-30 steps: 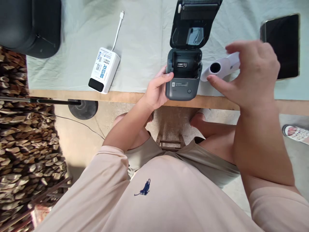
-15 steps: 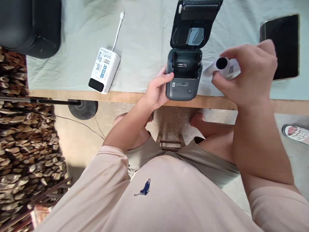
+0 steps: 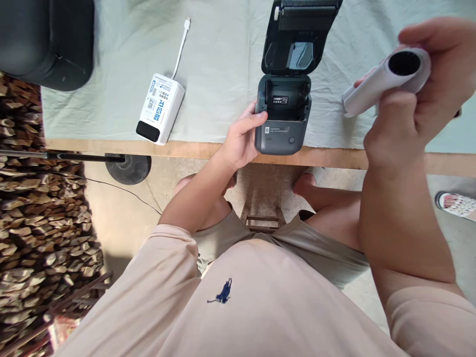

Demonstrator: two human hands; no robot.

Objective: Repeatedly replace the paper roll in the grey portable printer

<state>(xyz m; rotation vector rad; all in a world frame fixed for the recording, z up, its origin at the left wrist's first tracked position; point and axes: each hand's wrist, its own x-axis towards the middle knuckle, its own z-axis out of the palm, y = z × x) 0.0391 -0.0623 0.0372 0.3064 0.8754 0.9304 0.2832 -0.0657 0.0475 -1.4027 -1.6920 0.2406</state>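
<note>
A dark grey label printer (image 3: 281, 136) rests at the table's front edge, its lid (image 3: 297, 37) swung up and back. No roll shows in its bay. My left hand (image 3: 243, 134) grips the printer's left side, thumb on the front rim. Over the table to the right, my right hand (image 3: 427, 94) is closed on a white paper roll (image 3: 379, 84). The roll is tilted, and the dark hollow of its core faces up toward me. Some of the right fingers are hidden behind the roll.
A white power bank (image 3: 160, 109) with a short white cable (image 3: 181, 47) lies left of the printer. A black case (image 3: 48, 42) stands at the far left. My right hand covers most of a dark tablet-like device. Stacked firewood (image 3: 44, 223) is at the left.
My right hand has lifted the paper roll up and to the right, nearer the camera and away from the printer. The left hand and printer have stayed in place.
</note>
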